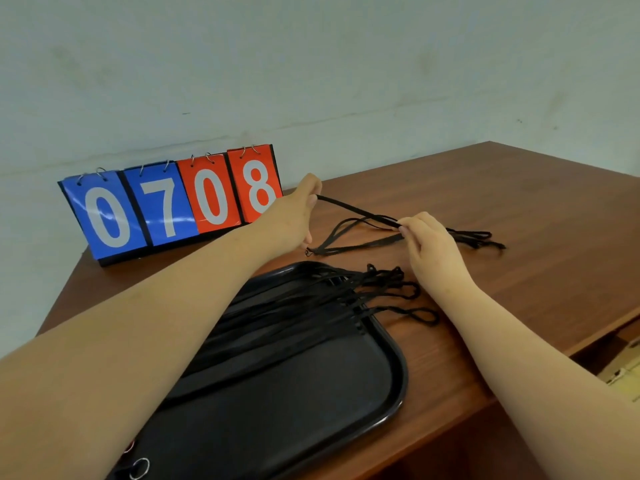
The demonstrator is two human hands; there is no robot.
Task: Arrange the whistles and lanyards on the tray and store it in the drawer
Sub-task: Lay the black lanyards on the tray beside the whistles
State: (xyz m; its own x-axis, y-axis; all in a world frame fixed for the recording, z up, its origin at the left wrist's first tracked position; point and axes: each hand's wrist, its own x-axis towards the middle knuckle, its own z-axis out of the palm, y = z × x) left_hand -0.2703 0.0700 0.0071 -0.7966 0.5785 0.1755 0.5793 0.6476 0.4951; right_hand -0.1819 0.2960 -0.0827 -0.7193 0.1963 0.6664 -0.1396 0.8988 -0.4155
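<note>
surface: brown wooden table, grain running toward its far corner, set against a pale wall. on it: one flip scoreboard at the far left edge, standing tilted back, two blue cards and two red, reading 0708; one black tray at the near centre, its corner close to the front edge, with black lanyards on it, their looped ends trailing over the rim onto the wood; one loose bundle of black lanyards beyond the tray.
</note>
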